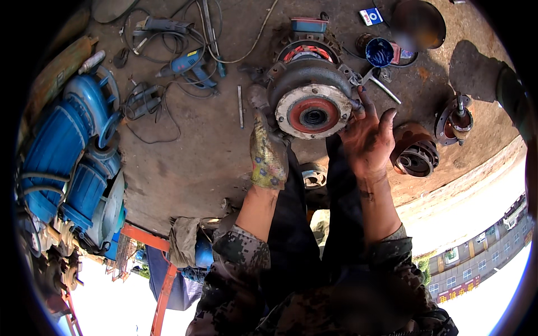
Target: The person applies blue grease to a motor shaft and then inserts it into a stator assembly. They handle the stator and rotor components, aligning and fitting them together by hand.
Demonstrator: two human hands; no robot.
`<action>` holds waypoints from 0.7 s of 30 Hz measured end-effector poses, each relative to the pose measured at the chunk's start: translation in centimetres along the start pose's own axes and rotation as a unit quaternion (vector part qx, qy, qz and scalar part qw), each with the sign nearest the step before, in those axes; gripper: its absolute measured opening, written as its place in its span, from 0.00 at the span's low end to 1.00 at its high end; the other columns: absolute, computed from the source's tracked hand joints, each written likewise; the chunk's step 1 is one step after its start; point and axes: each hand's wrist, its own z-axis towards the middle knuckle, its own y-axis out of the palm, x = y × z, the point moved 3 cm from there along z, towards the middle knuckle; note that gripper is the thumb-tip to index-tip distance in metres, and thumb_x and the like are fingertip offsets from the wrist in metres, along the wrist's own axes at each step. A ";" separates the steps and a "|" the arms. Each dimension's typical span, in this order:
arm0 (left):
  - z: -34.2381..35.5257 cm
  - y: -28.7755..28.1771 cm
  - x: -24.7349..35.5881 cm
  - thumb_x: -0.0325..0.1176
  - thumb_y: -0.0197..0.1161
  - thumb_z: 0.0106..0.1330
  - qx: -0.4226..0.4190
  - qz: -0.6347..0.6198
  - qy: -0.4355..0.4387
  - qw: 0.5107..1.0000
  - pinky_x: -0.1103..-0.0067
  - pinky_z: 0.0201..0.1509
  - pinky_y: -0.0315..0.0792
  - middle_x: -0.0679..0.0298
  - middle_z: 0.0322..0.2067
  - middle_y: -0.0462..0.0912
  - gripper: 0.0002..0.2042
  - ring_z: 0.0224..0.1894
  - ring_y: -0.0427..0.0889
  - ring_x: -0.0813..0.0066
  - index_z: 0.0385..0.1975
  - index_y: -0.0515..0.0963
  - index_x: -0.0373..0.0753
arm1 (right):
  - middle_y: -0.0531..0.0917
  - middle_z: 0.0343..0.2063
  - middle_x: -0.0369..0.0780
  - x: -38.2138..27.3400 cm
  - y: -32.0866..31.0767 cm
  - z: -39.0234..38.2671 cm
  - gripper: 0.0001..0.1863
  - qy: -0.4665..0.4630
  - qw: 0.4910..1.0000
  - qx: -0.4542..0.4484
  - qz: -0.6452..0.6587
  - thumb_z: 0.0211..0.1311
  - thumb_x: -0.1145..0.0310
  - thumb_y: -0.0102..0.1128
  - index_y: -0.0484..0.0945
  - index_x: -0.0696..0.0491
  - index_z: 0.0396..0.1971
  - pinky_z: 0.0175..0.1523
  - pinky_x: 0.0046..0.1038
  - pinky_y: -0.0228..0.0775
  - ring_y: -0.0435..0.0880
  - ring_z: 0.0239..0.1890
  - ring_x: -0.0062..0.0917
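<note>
A grey pump casing stands upright on the ground before me, its pale round flange facing me around a reddish ring and a dark centre bore. At its left side is my left hand, in a dirty patterned glove. The glove's fingers stretch up along the casing, partly in shadow, and its thumb side is hidden. My bare right hand, stained with grease, is at the casing's right edge. Its thumb stands apart and its fingers reach out beside a bolt on the rim; nothing shows held in the palm.
A blue power drill, an angle grinder and tangled cords lie to the left, near a metal rod. Blue pumps line the far left. To the right are a paint can, a rusty housing and a shaft part.
</note>
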 end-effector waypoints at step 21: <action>4.4 0.2 -0.9 0.57 0.49 0.80 -0.027 -0.053 -0.036 0.998 0.65 0.71 0.67 0.55 0.66 0.73 0.32 0.66 0.73 0.64 0.72 0.63 0.38 | 0.74 0.67 0.47 -0.7 0.1 3.3 0.47 0.015 0.997 0.029 -0.069 0.75 0.30 0.37 0.56 0.55 0.76 0.73 0.51 0.56 0.71 0.68 0.39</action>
